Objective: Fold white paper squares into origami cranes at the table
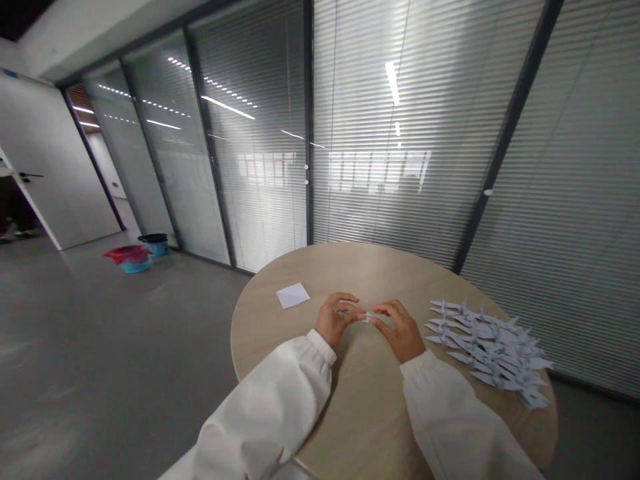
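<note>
Now, on a round pale-wood tabletop (360, 267), white folded paper cranes (487, 350) crowd the right edge, a flat square white paper sheet (293, 295) lies near the far left edge, and the left hand (336, 319) and right hand (400, 329) pinch a small folded white paper (369, 317) between their fingertips near the tabletop's centre.

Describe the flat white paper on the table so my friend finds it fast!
Find the round light-wood table by the glass wall with grey blinds. Near its far edge lies one small white paper square. Unlike the heap of white folded paper cranes on the right, it is flat and lies alone.
</note>
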`<state>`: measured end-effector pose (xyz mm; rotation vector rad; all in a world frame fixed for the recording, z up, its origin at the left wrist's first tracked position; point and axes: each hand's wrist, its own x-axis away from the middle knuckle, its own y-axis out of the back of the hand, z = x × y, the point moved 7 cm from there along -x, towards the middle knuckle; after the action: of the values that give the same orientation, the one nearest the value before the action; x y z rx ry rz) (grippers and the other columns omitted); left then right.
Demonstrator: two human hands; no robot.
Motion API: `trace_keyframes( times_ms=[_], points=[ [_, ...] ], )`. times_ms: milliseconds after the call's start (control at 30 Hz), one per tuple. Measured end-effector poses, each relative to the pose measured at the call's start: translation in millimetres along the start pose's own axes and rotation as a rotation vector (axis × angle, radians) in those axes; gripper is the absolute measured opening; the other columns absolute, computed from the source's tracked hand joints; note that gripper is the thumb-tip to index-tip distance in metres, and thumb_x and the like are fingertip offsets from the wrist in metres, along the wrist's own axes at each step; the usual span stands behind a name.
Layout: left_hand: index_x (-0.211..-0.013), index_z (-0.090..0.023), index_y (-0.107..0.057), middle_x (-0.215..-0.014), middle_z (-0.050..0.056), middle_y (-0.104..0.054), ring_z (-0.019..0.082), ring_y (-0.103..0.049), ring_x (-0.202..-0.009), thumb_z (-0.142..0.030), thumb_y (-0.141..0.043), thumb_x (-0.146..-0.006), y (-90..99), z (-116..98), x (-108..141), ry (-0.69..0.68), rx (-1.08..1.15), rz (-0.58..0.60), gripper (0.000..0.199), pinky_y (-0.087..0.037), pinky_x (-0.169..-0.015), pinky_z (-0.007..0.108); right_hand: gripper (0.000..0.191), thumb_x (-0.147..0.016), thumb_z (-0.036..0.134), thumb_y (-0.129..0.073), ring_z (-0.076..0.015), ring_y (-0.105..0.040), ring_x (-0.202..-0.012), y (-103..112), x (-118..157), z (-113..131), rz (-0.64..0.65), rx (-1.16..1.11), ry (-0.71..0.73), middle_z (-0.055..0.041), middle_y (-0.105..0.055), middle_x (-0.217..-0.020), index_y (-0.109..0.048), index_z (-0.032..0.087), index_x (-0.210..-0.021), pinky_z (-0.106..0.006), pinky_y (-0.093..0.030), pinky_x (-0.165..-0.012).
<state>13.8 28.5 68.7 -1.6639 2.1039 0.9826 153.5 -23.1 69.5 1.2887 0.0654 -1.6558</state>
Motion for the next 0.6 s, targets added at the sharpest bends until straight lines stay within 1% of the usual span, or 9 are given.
trace_keyframes(
  times_ms=[67,167,267,367,467,600],
  points=[
    [-0.07,-0.022,-0.069,-0.089,0.006,-0.061,0.019,-0.049,-0.093,-0.031,-0.065,-0.064,2.1,-3,-1,-0.04,-0.001,-0.016,0.012,-0.034,-0.087,0.034,0.014,-0.075,0.029,-0.054,-0.0176,-0.052,-0.081,2,-1,1,-0.023,-0.029,-0.003,-0.0041,-0.055,-0.082,-0.057,0.021,-0.087,-0.032,-0.044,-0.073],
    [-0.069,-0.023,-0.069,-0.084,0.005,-0.062,0.018,-0.049,-0.092,-0.032,-0.064,-0.065,3.1,-7,-1,-0.091,-0.015,-0.025,0.011,-0.035,-0.086,0.035,0.01,-0.075,0.027,-0.056,-0.0169,-0.053,-0.081,4,-2,4,-0.026,-0.066,0.001,-0.0038,-0.056,-0.08,-0.06,0.021,-0.081,-0.031,-0.044,-0.074],
    [-0.069,-0.023,-0.069,-0.083,0.004,-0.062,0.018,-0.049,-0.092,-0.032,-0.064,-0.065,2.7,-10,0,-0.122,-0.017,-0.032,0.011,-0.036,-0.085,0.034,0.008,-0.073,0.028,-0.057,-0.0161,-0.054,-0.077,6,-3,6,-0.045,-0.104,-0.005,-0.0031,-0.058,-0.076,-0.062,0.021,-0.073,-0.03,-0.045,-0.072],
    [-0.07,-0.023,-0.069,-0.084,0.004,-0.063,0.018,-0.048,-0.093,-0.032,-0.063,-0.066,1.4,-11,0,-0.126,-0.011,-0.029,0.011,-0.035,-0.087,0.035,0.011,-0.072,0.03,-0.058,-0.0155,-0.056,-0.071,8,-3,4,-0.063,-0.144,-0.043,-0.0023,-0.059,-0.07,-0.063,0.021,-0.069,-0.029,-0.045,-0.068],
    [-0.071,-0.023,-0.069,-0.084,0.004,-0.064,0.019,-0.05,-0.094,-0.032,-0.063,-0.066,-1.2,-9,0,-0.079,0.028,0.0,0.012,-0.036,-0.087,0.035,0.013,-0.071,0.032,-0.059,-0.0153,-0.056,-0.068,8,-2,-3,-0.05,-0.168,-0.121,-0.0021,-0.06,-0.068,-0.063,0.021,-0.066,-0.028,-0.046,-0.065],
    [-0.077,-0.019,-0.069,-0.081,0.006,-0.066,0.018,-0.057,-0.081,-0.035,-0.059,-0.068,-9.6,-1,0,0.055,0.134,0.102,0.02,-0.042,-0.079,0.031,0.018,-0.07,0.036,-0.056,-0.0158,-0.059,-0.064,-2,1,-21,0.054,-0.248,-0.307,-0.0026,-0.063,-0.07,-0.062,0.019,-0.07,-0.027,-0.047,-0.059]
  ],
)
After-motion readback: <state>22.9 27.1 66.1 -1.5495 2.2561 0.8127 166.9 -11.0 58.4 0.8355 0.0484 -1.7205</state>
